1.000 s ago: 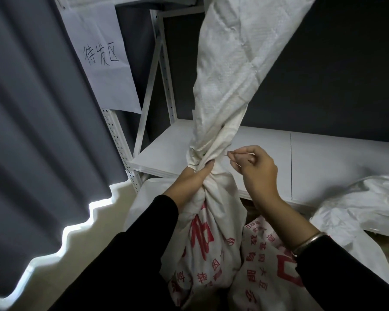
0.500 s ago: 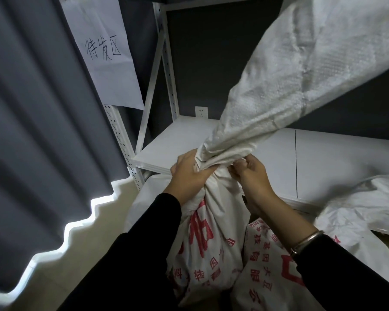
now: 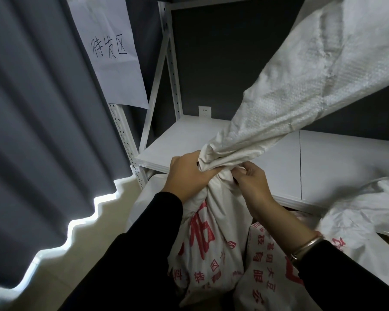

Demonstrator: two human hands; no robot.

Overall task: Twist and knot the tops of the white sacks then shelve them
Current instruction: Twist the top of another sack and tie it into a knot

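Observation:
A white woven sack with red print (image 3: 208, 239) stands on the floor in front of the shelf. Its long loose top (image 3: 301, 86) is gathered at the neck and slants up to the upper right. My left hand (image 3: 186, 176) grips the twisted neck from the left. My right hand (image 3: 252, 182) pinches the fabric at the neck from the right. A second white sack with red print (image 3: 270, 270) leans beside it on the right. The white metal shelf board (image 3: 180, 140) lies just behind the hands.
A crumpled white sack (image 3: 368, 205) lies on the shelf at the right. The shelf's perforated upright (image 3: 126, 140) carries a paper sign with handwriting (image 3: 110, 48). A dark grey curtain (image 3: 43, 108) hangs at the left. A wall socket (image 3: 204, 111) shows behind the shelf.
The sack's loose top has swung from upright to slanting toward the upper right. My right hand has come in and taken hold at the neck beside my left hand.

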